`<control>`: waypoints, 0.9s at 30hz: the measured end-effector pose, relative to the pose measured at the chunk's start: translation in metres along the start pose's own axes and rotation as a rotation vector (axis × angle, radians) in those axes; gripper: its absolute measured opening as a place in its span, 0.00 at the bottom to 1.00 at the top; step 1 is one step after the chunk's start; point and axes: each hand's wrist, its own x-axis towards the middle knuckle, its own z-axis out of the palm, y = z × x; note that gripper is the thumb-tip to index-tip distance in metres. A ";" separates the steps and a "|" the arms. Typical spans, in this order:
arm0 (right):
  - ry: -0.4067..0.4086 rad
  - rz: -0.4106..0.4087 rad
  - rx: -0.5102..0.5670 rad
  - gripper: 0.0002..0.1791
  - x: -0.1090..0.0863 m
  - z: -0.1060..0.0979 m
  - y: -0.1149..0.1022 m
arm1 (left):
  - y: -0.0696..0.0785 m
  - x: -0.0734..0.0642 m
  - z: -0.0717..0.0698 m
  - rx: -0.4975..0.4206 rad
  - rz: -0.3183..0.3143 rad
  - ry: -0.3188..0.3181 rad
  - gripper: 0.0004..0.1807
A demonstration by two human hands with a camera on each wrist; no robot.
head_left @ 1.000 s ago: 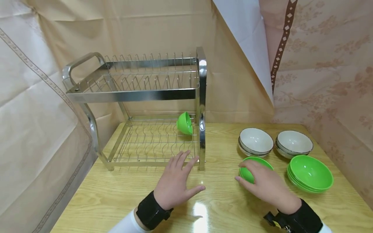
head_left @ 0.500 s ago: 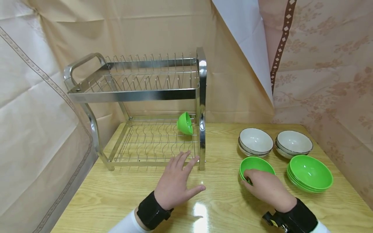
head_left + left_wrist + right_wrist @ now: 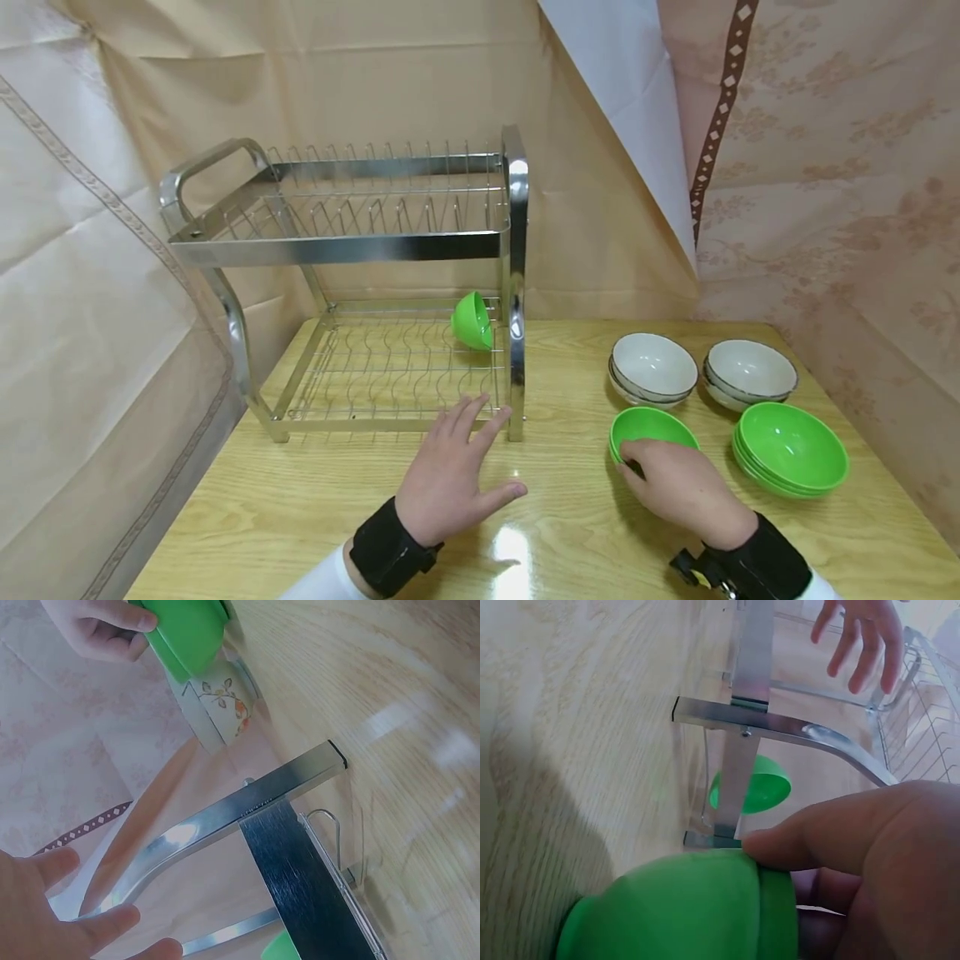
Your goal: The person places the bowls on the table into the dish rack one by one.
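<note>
My right hand [image 3: 682,485] pinches the near rim of a small green bowl [image 3: 652,425] at the top of a stack on the table. In the right wrist view, the thumb lies outside that green bowl [image 3: 697,900] and the other fingers reach over its rim. Fingers spread and holding nothing, my left hand [image 3: 450,479] hovers before the front edge of a two-tier metal dish rack [image 3: 337,248]. Another small green bowl [image 3: 471,321] stands tilted on its side on the rack's lower tier, at the right end.
Behind the green stack stand two stacks of white bowls with dark rims, one left [image 3: 654,367] and one right [image 3: 752,371]. A stack of larger green bowls [image 3: 792,447] sits at the right. Cloth [image 3: 615,250] hangs behind the wooden table [image 3: 300,508].
My right hand has come down onto the small green bowl, and its thumb and fingers have closed on the near rim. The left hand has stayed put.
</note>
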 end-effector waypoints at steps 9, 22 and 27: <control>0.057 0.010 0.036 0.22 -0.001 0.004 0.001 | 0.002 0.000 0.001 0.009 0.011 0.002 0.49; 0.116 0.050 0.059 0.22 0.005 0.013 0.004 | 0.003 -0.001 -0.001 0.015 0.009 0.004 0.50; 0.098 0.071 0.059 0.20 0.004 0.012 0.004 | 0.003 -0.001 -0.001 0.014 0.004 -0.003 0.50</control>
